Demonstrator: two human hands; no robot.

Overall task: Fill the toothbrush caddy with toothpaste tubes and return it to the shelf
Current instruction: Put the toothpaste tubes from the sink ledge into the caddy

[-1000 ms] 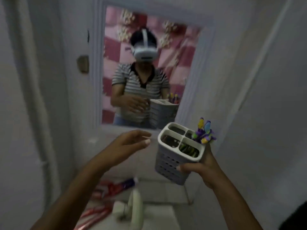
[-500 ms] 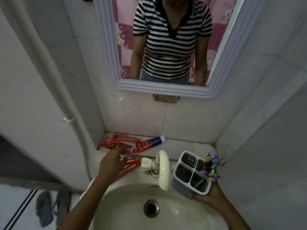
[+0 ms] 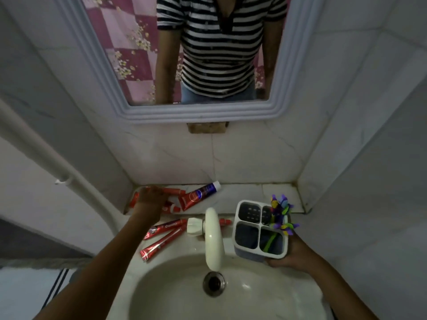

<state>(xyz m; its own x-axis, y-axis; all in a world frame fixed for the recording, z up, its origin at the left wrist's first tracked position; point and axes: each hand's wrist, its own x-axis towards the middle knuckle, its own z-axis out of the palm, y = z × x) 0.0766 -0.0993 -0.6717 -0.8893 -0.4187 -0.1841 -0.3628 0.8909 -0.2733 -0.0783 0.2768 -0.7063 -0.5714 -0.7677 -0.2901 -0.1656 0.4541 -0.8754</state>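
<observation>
My right hand (image 3: 294, 252) holds the white four-compartment caddy (image 3: 238, 229) from below, over the sink's right rim. Purple, yellow and green toothbrushes (image 3: 282, 210) stick out of its right compartments; the left ones look empty. My left hand (image 3: 149, 200) lies with fingers curled over a pile of red toothpaste tubes (image 3: 173, 191) at the left end of the tiled ledge (image 3: 254, 192). A red-and-blue tube with a white cap (image 3: 201, 195) lies just right of that hand. Two more red tubes (image 3: 164, 228) rest on the sink rim below.
A white faucet (image 3: 213, 236) juts over the basin between my hands, with a red tube (image 3: 226, 221) behind it. The sink drain (image 3: 213, 281) is below. A framed mirror (image 3: 198, 112) hangs above, tiled walls close both sides, and a white pipe (image 3: 46, 162) runs down the left.
The view dropped from the mirror to the sink. My right hand lowered the caddy to the sink's right rim. My left hand reached forward onto the red tubes on the ledge.
</observation>
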